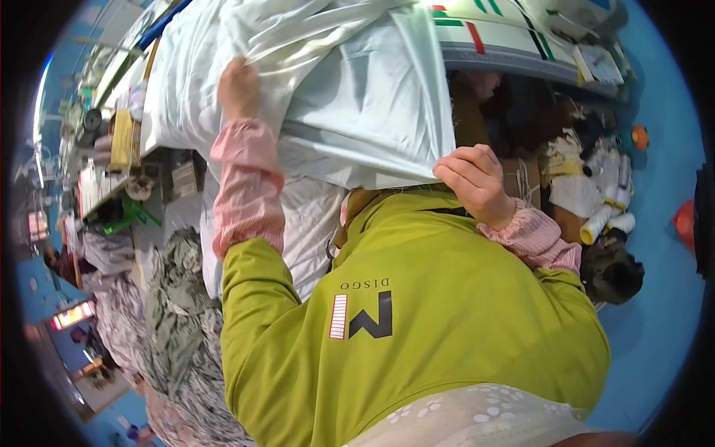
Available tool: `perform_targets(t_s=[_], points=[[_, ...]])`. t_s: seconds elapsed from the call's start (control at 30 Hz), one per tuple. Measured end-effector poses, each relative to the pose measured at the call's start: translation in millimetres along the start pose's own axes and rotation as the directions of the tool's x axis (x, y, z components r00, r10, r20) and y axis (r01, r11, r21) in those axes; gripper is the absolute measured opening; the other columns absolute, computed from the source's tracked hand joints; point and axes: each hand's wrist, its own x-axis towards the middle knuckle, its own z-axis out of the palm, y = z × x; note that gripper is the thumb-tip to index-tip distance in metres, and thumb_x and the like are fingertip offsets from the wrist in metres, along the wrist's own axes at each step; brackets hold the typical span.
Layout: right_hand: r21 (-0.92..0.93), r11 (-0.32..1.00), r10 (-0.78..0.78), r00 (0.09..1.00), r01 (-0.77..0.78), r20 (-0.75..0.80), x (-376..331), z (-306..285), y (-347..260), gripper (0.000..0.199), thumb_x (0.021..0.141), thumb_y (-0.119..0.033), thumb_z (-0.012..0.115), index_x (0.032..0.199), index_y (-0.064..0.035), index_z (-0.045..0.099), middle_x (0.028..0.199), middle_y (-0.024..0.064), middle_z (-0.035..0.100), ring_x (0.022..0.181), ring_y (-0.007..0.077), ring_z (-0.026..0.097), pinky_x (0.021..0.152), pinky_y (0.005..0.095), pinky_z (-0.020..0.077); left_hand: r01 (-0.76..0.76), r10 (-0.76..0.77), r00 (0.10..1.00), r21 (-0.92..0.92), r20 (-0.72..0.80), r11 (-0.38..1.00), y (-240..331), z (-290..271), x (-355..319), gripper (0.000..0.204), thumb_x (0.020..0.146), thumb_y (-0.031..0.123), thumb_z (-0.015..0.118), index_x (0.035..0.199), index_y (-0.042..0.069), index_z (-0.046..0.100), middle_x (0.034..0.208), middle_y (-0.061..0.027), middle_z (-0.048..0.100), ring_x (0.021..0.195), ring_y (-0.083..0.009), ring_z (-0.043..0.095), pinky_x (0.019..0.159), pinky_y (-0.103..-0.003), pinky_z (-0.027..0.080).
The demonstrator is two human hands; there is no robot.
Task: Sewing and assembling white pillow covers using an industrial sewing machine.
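A large sheet of pale white cloth (357, 89) spreads over the table in front of me and hangs down toward my lap. Its left part lies in loose folds, while the right part is drawn fairly flat. My left hand (240, 88) is closed on the bunched folds, its fingertips partly hidden. At the cloth's near right corner, my right hand (477, 182) pinches the edge between thumb and fingers. A taut fold runs from this corner up along the right side.
Right of the cloth is the white table edge (514, 56) with coloured tape strips. Below it sit thread cones (614, 179) and a dark bag (612, 272). Crumpled grey-green fabric (186, 313) is heaped at my left, near a green stool (138, 214). Other people are far left.
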Motion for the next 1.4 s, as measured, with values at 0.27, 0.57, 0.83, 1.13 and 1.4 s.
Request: perform_targets(t_s=[0.27, 0.57, 0.83, 1.13, 1.4], points=[[-0.004, 0.994, 0.109, 0.986, -0.110, -0.125, -21.0, -20.8, 29.7, 0.020, 0.069, -0.006, 0.068, 0.088, -0.0056, 0.069, 0.090, 0.0019, 0.067, 0.088, 0.0194, 0.058, 0.073, 0.0326, 0.0479, -0.327, 0.601, 0.725, -0.600, 0.336, 0.730, 221.1, -138.8, -45.4, 0.010, 0.086, 0.002, 0.058, 0.091, 0.004, 0.066, 0.074, -0.0117, 0.063, 0.060, -0.0293, 0.062, 0.057, -0.036, 0.050], [0.039, 0.981, 0.192, 0.965, -0.188, -0.181, -54.5, -20.6, 57.8, 0.015, 0.072, -0.006, 0.070, 0.087, -0.0061, 0.068, 0.107, 0.0014, 0.066, 0.098, 0.0207, 0.058, 0.081, 0.0331, 0.0498, -0.316, 0.784, 0.361, -0.724, 0.505, 0.613, 284.9, -76.0, -144.3, 0.017, 0.089, 0.021, 0.061, 0.082, 0.007, 0.057, 0.072, -0.0092, 0.061, 0.057, -0.0318, 0.060, 0.049, -0.042, 0.047], [0.122, 0.986, -0.112, 0.994, 0.110, 0.006, -39.4, -32.5, 78.9, 0.012, 0.073, -0.007, 0.070, 0.084, -0.0040, 0.068, 0.104, 0.0043, 0.067, 0.105, 0.0221, 0.061, 0.091, 0.0389, 0.0511, -0.257, 0.771, 0.258, -0.728, 0.582, 0.636, 289.6, -78.1, -136.9, 0.013, 0.087, 0.017, 0.063, 0.083, 0.005, 0.059, 0.071, -0.0116, 0.060, 0.061, -0.0344, 0.059, 0.055, -0.042, 0.048], [0.150, 0.989, 0.006, 0.996, -0.020, 0.093, -56.6, -27.9, 88.4, 0.010, 0.074, -0.005, 0.066, 0.083, -0.0016, 0.067, 0.096, 0.0076, 0.067, 0.095, 0.0229, 0.065, 0.091, 0.0409, 0.0513, -0.619, 0.959, 0.273, -0.749, 0.078, 0.237, 318.3, 35.9, -66.8, 0.018, 0.079, 0.025, 0.071, 0.090, 0.011, 0.067, 0.088, -0.0039, 0.064, 0.090, -0.0246, 0.058, 0.077, -0.035, 0.047], [0.187, 0.968, 0.166, 0.986, -0.168, 0.026, -61.2, -17.5, 100.3, 0.010, 0.072, -0.005, 0.066, 0.082, -0.0029, 0.065, 0.092, 0.0059, 0.065, 0.093, 0.0211, 0.065, 0.087, 0.0372, 0.0518, -0.641, 0.693, 0.628, -0.270, 0.355, 0.719, 289.3, 136.1, 14.3, 0.039, 0.088, 0.042, 0.062, 0.120, 0.021, 0.067, 0.118, -0.0049, 0.063, 0.109, -0.0269, 0.056, 0.091, -0.042, 0.042]])
